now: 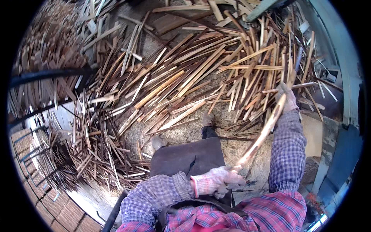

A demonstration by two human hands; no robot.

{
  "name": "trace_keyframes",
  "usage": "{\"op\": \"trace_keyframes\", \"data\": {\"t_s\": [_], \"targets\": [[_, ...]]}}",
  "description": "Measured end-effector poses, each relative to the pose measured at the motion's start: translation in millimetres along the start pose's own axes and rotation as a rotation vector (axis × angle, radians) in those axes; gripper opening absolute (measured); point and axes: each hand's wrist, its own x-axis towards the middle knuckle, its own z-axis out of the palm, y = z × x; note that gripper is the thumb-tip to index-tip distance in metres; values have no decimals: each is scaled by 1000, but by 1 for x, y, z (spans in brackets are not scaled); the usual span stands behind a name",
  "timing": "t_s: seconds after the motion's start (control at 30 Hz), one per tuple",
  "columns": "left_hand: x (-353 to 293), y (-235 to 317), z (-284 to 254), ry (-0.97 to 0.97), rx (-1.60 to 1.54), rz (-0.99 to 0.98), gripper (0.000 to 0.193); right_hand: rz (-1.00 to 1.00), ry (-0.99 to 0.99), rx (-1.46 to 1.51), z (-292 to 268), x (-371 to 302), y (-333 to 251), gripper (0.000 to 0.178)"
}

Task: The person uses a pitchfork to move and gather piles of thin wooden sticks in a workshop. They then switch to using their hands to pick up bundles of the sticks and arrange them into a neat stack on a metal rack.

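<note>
Wood lies all about the person, and one long, pale, slightly bowed wooden strip [262,135] is in both hands, slanting from just above the lap up toward the right. The left hand [217,181], in a light glove with a pinkish cuff, is at the strip's lower end; its grip is narrow, fingers curled at that end, though the underside of the hand is hidden. The right hand [286,101], also gloved, is farther out with the arm stretched forward, and its grip is closed around the strip's upper part. Beyond that hand the strip runs in among other sticks, so its far tip is hard to tell.

Purple-and-white checked sleeves [288,150] cover both forearms, over a pink plaid shirt [274,208]. A dark apron [187,156] spreads over the lap, and two feet show past its edge on the pale, dusty floor [241,149]. In front, a loose heap of sticks [201,73] fans across the floor, pieces crossing one another, and more gather at the left near a dark metal bar [50,75]. A blue-green post [348,73] stands at the right edge
</note>
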Motion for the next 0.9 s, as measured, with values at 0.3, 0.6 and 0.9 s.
{"op": "trace_keyframes", "data": {"t_s": [0.3,0.6,0.9], "targets": [[-135,-91,-96,14,291,245,23,-141,123,108,125,-170,109,14],[-263,-138,-169,163,199,47,33,-135,209,143,209,-265,175,19],[-220,-53,-105,333,241,-43,33,151,452,-12,195,-189,121,33]]}}
